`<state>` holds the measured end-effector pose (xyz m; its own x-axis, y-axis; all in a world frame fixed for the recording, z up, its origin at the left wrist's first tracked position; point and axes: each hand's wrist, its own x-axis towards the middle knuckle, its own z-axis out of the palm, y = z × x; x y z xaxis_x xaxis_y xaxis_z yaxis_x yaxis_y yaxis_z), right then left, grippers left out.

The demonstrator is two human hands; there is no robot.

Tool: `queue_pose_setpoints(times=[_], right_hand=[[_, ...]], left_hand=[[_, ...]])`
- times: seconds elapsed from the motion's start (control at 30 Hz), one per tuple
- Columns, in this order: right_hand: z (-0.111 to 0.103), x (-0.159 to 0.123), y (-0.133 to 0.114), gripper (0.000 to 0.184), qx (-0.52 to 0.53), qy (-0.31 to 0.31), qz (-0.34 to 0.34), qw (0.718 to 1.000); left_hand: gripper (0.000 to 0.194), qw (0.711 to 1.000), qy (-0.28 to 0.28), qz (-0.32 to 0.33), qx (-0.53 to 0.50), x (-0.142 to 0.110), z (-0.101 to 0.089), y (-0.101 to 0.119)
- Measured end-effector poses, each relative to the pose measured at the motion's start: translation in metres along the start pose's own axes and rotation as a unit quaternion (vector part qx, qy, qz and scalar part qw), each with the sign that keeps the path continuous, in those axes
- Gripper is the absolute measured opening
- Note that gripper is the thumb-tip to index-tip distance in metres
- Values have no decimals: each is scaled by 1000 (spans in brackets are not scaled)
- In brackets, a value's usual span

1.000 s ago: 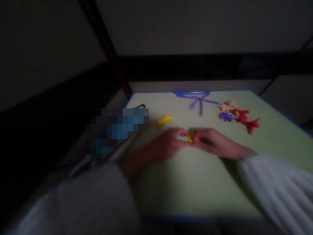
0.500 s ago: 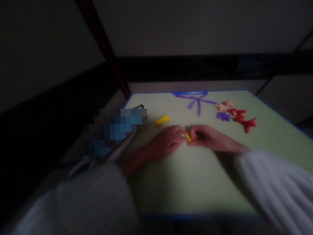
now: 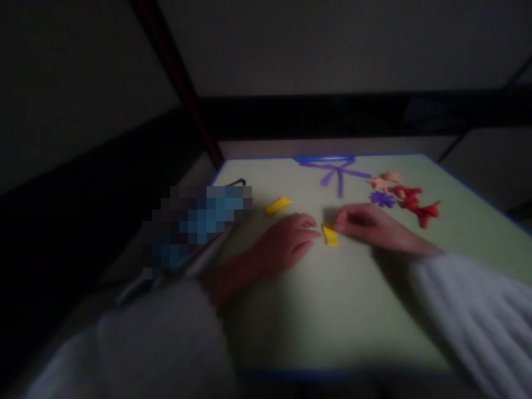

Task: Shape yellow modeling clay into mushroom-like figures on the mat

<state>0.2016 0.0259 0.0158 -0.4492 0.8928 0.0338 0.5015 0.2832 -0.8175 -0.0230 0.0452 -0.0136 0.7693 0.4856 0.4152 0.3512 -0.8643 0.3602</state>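
Between thumb and fingers, my right hand (image 3: 366, 226) pinches the upper right edge of a small flat yellow clay-like piece (image 3: 331, 235). My left hand (image 3: 288, 241) is just to the left of that piece, fingers apart and holding nothing; a narrow gap seems to separate its fingertips from the yellow. Behind the left hand a second yellow piece (image 3: 278, 205), longish, rests on the table. Blur and dim light hide the fine shape of both pieces.
On the pale table (image 3: 332, 316) lie purple strips (image 3: 341, 180) beside a blue bar (image 3: 324, 159). Farther right are a purple flower shape (image 3: 382, 199), peach star-like pieces (image 3: 379, 183) and red shapes (image 3: 424, 212). A pixelated bluish object (image 3: 203, 221) is at the left edge.
My hands have moved apart, the right one shifting right with the yellow piece. The left fingers have let go of it and opened. More of the piece's flat face shows now.
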Motion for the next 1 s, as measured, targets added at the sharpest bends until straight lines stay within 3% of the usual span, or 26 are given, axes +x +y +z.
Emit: queue_pose_setpoints(times=[0.27,0.37,0.5,0.6,0.83,1.0], right_hand=[[20,-3,2,25,-196,16,-110,974],[20,-5,1,21,-224,19,-136,965],[15,-7,-2,20,-192,42,-144,970],[15,-7,-3,22,-159,3,-150,976],[18,-4,3,21,-50,5,-43,998],[21,-2,10,23,-21,25,-28,999]], left_hand=[[18,1000,23,-10,-13,2,1,1],[18,999,34,-12,-15,2,2,0],[20,999,38,-14,-13,2,1,0],[23,1000,15,-2,-17,3,1,1],[33,997,-58,41,-5,2,2,0],[33,996,-70,55,4,2,3,0]])
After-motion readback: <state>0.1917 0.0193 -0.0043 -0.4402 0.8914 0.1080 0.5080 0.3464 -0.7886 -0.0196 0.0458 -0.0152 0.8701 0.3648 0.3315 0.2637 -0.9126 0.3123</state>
